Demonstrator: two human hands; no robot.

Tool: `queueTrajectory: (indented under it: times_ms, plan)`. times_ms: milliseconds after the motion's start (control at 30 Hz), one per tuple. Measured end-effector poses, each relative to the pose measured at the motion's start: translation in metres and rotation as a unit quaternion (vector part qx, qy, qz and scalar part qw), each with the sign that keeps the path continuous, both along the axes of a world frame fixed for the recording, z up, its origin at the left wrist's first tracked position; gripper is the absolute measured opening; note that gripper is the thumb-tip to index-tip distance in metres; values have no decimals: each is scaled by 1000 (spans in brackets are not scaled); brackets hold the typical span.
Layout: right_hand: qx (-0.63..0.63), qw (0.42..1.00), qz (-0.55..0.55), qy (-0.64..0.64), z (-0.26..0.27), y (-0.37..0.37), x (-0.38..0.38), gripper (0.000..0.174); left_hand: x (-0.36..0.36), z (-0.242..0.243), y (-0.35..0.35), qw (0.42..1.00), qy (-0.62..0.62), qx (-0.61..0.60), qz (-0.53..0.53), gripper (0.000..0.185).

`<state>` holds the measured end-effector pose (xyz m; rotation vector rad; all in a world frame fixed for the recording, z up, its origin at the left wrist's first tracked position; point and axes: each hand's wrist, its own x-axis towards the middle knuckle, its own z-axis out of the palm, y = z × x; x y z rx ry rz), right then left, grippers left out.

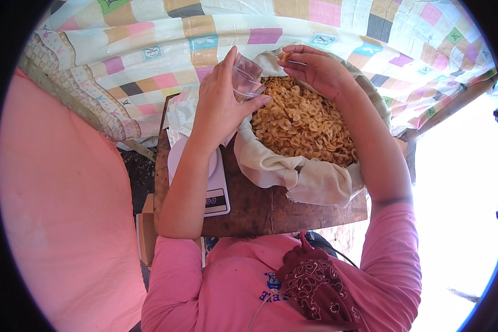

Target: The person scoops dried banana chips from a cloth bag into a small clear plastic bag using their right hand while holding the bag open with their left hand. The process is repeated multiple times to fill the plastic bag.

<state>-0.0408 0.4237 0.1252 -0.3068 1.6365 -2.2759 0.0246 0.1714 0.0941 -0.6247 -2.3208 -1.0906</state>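
My left hand (222, 97) grips a clear plastic pouch (247, 74), its thumb and fingers spread around the sides. The pouch is raised and tilted over the left rim of a cloth-lined container (265, 166). A large heap of thin, golden-brown fried chips (303, 120), which look like banana slices, fills that container. Above its far edge, my right hand (315, 68) pinches a small yellow-brown chip (286, 57) at its fingertips. A thin pale edge shows under those fingers; I cannot tell what it is.
A white digital kitchen scale (220, 197) stands on the dark wooden table (249, 220), partly behind my left forearm. Clear plastic bags (182, 110) lie beyond it. A patterned sheet (157, 54) hangs behind the table, and a pink cloth (66, 207) hangs at left.
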Motion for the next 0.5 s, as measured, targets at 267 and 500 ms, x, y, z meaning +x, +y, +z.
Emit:
queueTrajectory:
  times_ms: [267,500]
  plan:
    - [-22,1000,14,14,-2,2,-1,18,1,2,1,1000,13,-8,0,104]
    - [-56,998,5,1,-8,8,-7,9,1,3,3,1000,-10,2,-2,104]
